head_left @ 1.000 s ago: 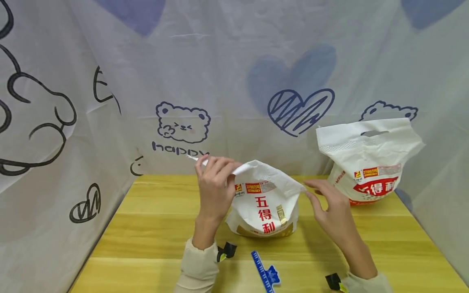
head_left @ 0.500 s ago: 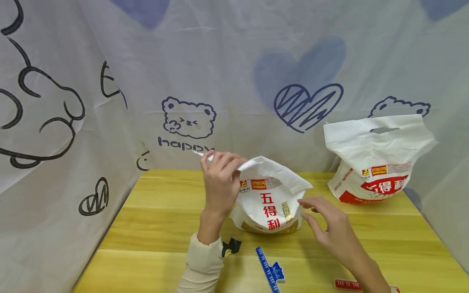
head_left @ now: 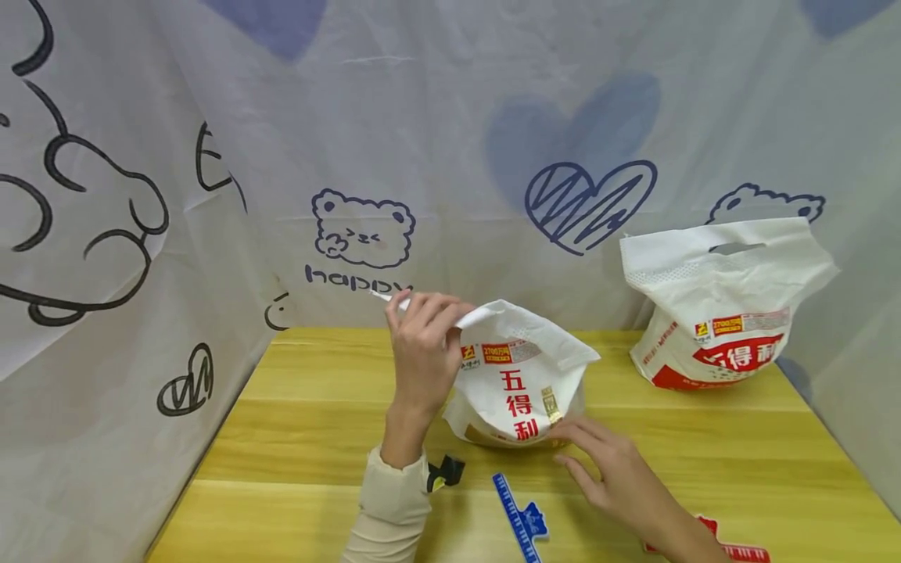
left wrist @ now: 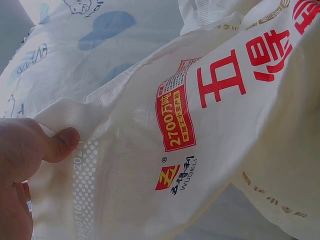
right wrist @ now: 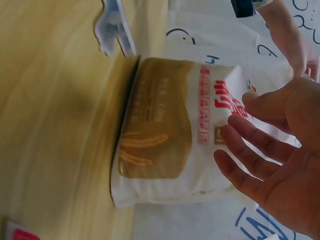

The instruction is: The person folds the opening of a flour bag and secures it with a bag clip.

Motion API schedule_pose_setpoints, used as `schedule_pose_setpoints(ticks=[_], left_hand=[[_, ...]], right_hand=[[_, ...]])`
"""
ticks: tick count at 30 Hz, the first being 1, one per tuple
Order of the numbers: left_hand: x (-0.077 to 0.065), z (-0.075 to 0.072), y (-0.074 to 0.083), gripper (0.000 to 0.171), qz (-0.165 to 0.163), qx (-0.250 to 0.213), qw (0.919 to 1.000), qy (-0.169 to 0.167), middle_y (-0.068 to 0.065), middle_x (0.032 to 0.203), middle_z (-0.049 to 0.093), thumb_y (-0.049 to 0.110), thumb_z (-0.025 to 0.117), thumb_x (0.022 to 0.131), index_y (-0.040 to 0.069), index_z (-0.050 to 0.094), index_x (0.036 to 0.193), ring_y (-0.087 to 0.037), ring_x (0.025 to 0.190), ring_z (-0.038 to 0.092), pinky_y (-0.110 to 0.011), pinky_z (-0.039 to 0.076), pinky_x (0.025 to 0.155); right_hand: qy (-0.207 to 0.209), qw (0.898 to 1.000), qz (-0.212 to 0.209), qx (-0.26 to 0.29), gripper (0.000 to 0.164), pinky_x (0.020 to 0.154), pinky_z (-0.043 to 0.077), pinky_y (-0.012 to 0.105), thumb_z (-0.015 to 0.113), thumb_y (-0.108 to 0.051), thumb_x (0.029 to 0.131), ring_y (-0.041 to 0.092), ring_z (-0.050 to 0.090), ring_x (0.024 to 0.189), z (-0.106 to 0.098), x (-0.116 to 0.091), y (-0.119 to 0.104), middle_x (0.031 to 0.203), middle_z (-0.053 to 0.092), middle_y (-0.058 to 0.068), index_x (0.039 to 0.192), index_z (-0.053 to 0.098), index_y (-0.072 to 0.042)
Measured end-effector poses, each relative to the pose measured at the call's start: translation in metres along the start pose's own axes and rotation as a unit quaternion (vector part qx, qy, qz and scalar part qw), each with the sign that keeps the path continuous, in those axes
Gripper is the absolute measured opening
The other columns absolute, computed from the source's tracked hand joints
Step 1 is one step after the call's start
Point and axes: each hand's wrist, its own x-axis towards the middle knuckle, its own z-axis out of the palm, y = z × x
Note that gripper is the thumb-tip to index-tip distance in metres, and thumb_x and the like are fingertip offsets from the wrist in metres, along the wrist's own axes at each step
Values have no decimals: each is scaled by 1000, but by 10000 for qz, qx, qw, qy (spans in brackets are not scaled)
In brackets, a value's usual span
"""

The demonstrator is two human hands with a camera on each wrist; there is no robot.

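A white flour bag (head_left: pixel 517 375) with red characters and a gold lower band stands on the wooden table. My left hand (head_left: pixel 422 352) grips its folded-over top at the left corner. Seen from the left wrist, the thumb (left wrist: pixel 65 140) presses on the white top edge beside a dotted strip. My right hand (head_left: pixel 619 477) is low by the bag's front right, fingers loosely spread and holding nothing. In the right wrist view that hand (right wrist: pixel 280 160) overlaps the bag's printed front. Just in front of the bag lies a blue clip (head_left: pixel 521 520) with a piano-key pattern.
Another white flour bag (head_left: pixel 732 305), with a handle slot and red print, stands at the back right. A red clip (head_left: pixel 746 553) lies at the near right, partly hidden by my right forearm. Printed white cloth (head_left: pixel 436 141) hangs behind and left of the table (head_left: pixel 296 430).
My right hand has left the bag's upper right corner and come down toward the table and nearer me. The left hand keeps its grip. The view has shifted slightly and the red clip now shows.
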Motion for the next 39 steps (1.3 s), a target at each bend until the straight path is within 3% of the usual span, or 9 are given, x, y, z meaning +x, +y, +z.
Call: schedule_pose_setpoints(ticks=[6,12,23,27,34,39], left_hand=[[-1,1,0,24,5,8,10000,0,-5,97,75,-10,78,79,9,78,94,-23,96,63,-57,31,111],[0,-1,0,24,-1,29,10000,-21,-5,97,75,-10,78,79,9,78,94,-23,96,63,-54,29,112],[0,-1,1,24,12,14,10000,-19,-5,97,75,-9,79,78,9,78,94,-24,96,63,-56,30,112],[-1,-1,1,24,2,29,10000,-49,-5,97,75,-10,78,79,9,78,95,-23,96,63,-55,30,112],[-2,-1,0,24,8,36,10000,-35,-5,97,75,-10,77,79,8,78,94,-23,95,63,-58,32,110],[-1,-1,0,23,31,25,10000,-7,-4,96,75,-10,77,80,9,78,94,-23,95,63,-59,32,109]], right_hand=[[-166,9999,-19,23,38,87,60,35,83,-3,81,12,68,103,11,-9,-3,115,69,-7,114,72,-17],[-609,9980,118,85,33,86,59,33,82,-11,86,7,66,102,20,-16,-6,114,66,-13,115,71,-20],[-954,9951,-98,250,27,84,59,31,81,-17,87,7,66,100,34,-21,-8,112,66,-12,113,72,-17],[-1467,9885,157,326,24,86,59,33,77,-23,93,8,65,102,36,-24,-9,114,65,-12,116,72,-17],[-2515,9604,1123,424,30,86,58,36,69,-41,97,7,63,102,38,-22,-10,115,64,-11,118,72,-21],[-2798,9515,1235,344,33,84,59,35,69,-45,96,6,63,98,41,-22,-9,111,65,-10,116,73,-19]])
